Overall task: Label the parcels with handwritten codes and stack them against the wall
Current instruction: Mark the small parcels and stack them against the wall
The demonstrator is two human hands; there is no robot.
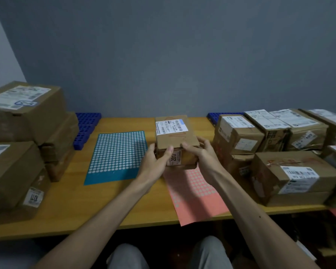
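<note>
1. Near the middle of the frame, a small brown cardboard parcel (176,140) with a white printed label on top is held in two bare hands.
2. The left hand (157,162) wraps around the near left corner, its fingers (168,152) curled onto the front face.
3. The right hand (197,154) grips the near right corner, fingers closed on the box.
4. Under the parcel is a long yellow wooden table (113,206).
5. A blue sheet of round white stickers (116,156) lies flat just left of the parcel.
6. A pink sheet of round stickers (194,195) lies below the parcel and hangs over the table's front edge.
7. Big brown boxes (23,136) are stacked at the left of the frame.
8. More brown labelled boxes (279,152) crowd the right side.
9. Behind everything stands a grey wall (173,55).
</note>
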